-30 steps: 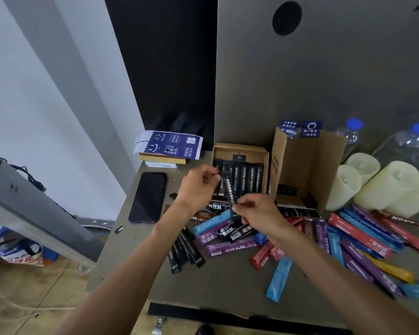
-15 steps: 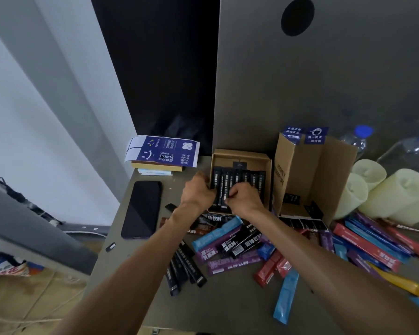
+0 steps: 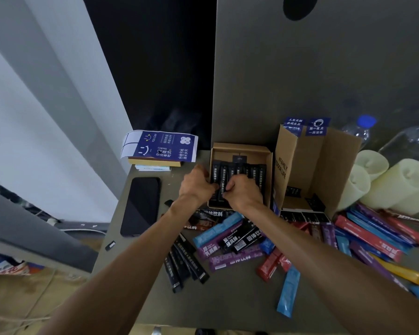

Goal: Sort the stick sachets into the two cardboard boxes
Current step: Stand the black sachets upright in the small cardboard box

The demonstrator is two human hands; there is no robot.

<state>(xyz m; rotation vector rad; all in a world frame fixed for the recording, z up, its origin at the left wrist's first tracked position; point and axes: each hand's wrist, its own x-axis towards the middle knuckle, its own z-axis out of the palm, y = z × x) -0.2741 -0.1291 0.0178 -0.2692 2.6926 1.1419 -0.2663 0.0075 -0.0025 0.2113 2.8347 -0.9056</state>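
The small cardboard box (image 3: 240, 148) holds a row of black stick sachets (image 3: 257, 175) standing side by side. My left hand (image 3: 196, 185) and my right hand (image 3: 243, 193) meet over the box's left part, fingers curled, and together pinch one black sachet (image 3: 221, 192) set among the row. To the right, the taller cardboard box (image 3: 298, 165) lies open towards me with a few black sachets inside. Loose black sachets (image 3: 184, 263) and coloured ones (image 3: 228, 240) lie in front of the boxes. More coloured sachets (image 3: 373, 234) are piled at the right.
A black phone (image 3: 142, 205) lies left of the boxes, with a blue booklet on a small stack (image 3: 160, 148) behind it. Pale candles (image 3: 375, 180) and water bottles (image 3: 359, 130) stand at the right. A large cardboard panel (image 3: 324, 68) rises behind the boxes.
Both hands carried the black sachet from above the pile forward into the small box and lowered it into the row. My view shifted slightly forward.
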